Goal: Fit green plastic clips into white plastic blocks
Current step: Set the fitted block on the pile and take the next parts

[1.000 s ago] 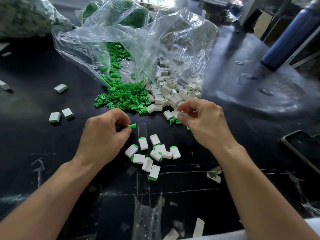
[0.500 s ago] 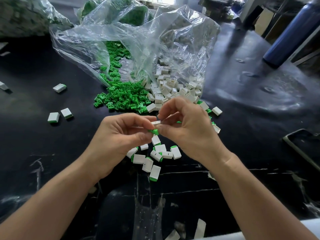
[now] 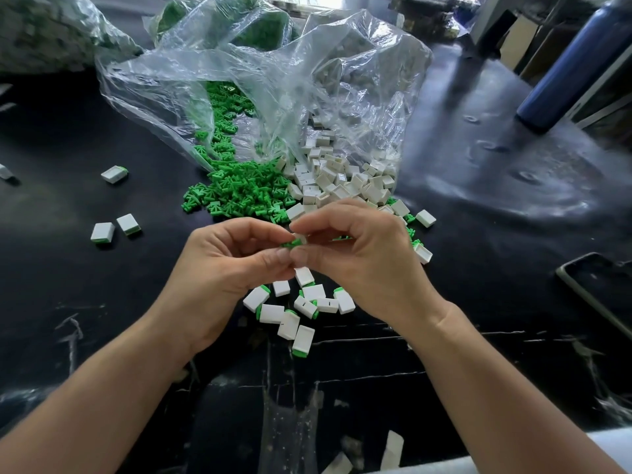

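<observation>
Where the two parts meet: I see the green clip (image 3: 288,244) pinched in the left hand (image 3: 219,275) and the white block (image 3: 301,238) pinched in the right hand (image 3: 362,268), touching, lifted above the surface (image 3: 478,302).
Fingers: left fingers (image 3: 273,260) clamped on the clip, right ones on the block.
Axis: the clip lies left of the block, seemingly pointing rightward into it; I judge a straight push along that line seats it.
Nearby: finished pieces (image 3: 301,309) lie just below the hands; loose clips (image 3: 239,189) and spare blocks (image 3: 338,183) spill from a plastic bag (image 3: 273,80) beyond.
Obstruction: none that I can see between the hands.
</observation>
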`<state>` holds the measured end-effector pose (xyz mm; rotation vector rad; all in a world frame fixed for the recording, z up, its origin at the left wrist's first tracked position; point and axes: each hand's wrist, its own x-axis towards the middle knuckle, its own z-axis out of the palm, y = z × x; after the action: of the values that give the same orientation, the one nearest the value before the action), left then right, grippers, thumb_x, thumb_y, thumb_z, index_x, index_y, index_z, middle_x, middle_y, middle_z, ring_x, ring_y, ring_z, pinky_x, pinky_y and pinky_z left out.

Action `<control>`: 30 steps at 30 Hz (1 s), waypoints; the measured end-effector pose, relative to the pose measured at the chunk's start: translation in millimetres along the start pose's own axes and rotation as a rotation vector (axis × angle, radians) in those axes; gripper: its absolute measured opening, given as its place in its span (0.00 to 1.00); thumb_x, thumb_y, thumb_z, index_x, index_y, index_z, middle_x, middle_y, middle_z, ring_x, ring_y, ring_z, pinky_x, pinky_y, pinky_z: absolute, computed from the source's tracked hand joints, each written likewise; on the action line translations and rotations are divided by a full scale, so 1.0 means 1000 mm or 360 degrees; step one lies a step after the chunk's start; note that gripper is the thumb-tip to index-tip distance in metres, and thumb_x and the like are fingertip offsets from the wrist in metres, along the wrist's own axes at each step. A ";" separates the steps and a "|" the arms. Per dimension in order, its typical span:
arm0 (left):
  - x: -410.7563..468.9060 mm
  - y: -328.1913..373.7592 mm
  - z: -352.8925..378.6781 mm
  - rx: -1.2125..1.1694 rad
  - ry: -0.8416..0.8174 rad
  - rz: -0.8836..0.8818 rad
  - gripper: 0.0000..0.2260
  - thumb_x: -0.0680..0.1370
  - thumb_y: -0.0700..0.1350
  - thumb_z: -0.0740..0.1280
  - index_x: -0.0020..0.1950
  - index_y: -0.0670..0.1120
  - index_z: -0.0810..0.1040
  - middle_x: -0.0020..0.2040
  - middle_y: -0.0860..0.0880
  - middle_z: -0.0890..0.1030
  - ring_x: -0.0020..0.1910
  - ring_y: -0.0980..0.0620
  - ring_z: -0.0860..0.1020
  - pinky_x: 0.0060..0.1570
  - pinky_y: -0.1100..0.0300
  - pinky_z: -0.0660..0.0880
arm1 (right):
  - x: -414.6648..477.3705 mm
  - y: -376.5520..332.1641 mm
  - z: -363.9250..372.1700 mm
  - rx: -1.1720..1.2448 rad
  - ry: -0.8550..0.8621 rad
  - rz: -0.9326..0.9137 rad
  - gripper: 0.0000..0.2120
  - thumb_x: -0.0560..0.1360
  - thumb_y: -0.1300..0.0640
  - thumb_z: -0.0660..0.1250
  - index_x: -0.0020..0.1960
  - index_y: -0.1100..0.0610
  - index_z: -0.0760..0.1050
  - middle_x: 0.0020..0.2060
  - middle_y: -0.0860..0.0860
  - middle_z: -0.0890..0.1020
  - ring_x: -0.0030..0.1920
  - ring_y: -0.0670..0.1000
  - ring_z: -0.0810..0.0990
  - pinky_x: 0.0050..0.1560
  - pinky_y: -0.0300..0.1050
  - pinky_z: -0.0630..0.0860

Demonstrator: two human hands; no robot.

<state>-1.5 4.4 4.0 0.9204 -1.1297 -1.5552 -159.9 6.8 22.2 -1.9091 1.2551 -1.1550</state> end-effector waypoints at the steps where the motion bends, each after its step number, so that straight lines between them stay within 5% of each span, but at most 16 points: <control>1: 0.000 -0.001 0.000 -0.0010 0.0001 -0.0002 0.18 0.51 0.51 0.81 0.36 0.46 0.83 0.33 0.46 0.83 0.34 0.52 0.82 0.35 0.64 0.78 | 0.000 0.000 0.001 -0.0010 0.0021 -0.0018 0.09 0.65 0.62 0.75 0.45 0.59 0.82 0.37 0.45 0.77 0.38 0.43 0.78 0.41 0.30 0.75; 8: 0.000 -0.001 0.002 -0.0028 0.0051 -0.0001 0.17 0.51 0.50 0.81 0.34 0.46 0.82 0.33 0.47 0.83 0.33 0.52 0.82 0.35 0.63 0.78 | 0.000 0.001 0.002 0.0090 -0.0033 0.0084 0.06 0.67 0.65 0.73 0.41 0.56 0.79 0.36 0.44 0.79 0.38 0.43 0.79 0.40 0.31 0.76; 13: 0.002 0.000 0.004 -0.0089 0.0139 -0.0041 0.09 0.55 0.42 0.74 0.31 0.49 0.78 0.32 0.45 0.82 0.31 0.51 0.82 0.30 0.64 0.77 | 0.002 0.001 -0.004 0.0295 0.0061 0.0254 0.13 0.71 0.66 0.70 0.39 0.48 0.74 0.34 0.48 0.80 0.36 0.51 0.82 0.43 0.51 0.80; 19: 0.000 0.001 0.001 0.0043 0.0071 0.0012 0.16 0.54 0.33 0.77 0.34 0.50 0.82 0.33 0.48 0.82 0.31 0.54 0.80 0.31 0.65 0.77 | 0.003 0.001 -0.006 0.0282 0.0168 0.0280 0.13 0.71 0.65 0.69 0.39 0.48 0.73 0.33 0.46 0.80 0.34 0.48 0.82 0.42 0.49 0.81; 25: -0.002 -0.001 0.003 0.0012 0.0089 0.0016 0.10 0.63 0.39 0.70 0.43 0.47 0.83 0.36 0.48 0.81 0.39 0.50 0.83 0.35 0.63 0.78 | 0.003 0.000 -0.004 0.0272 0.0094 0.0262 0.13 0.71 0.67 0.69 0.39 0.49 0.74 0.34 0.49 0.79 0.34 0.48 0.80 0.43 0.54 0.80; 30: -0.002 0.000 0.005 0.0196 0.0109 0.0096 0.08 0.60 0.41 0.71 0.37 0.49 0.84 0.35 0.49 0.83 0.36 0.55 0.80 0.37 0.65 0.77 | 0.003 0.000 -0.003 0.0304 0.0034 0.0244 0.14 0.71 0.68 0.69 0.39 0.48 0.74 0.36 0.49 0.79 0.37 0.53 0.81 0.43 0.48 0.80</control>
<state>-5.5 7.5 5.1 1.0046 -1.2039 -1.4078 -162.0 4.5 24.7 -1.6369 1.2322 -1.1727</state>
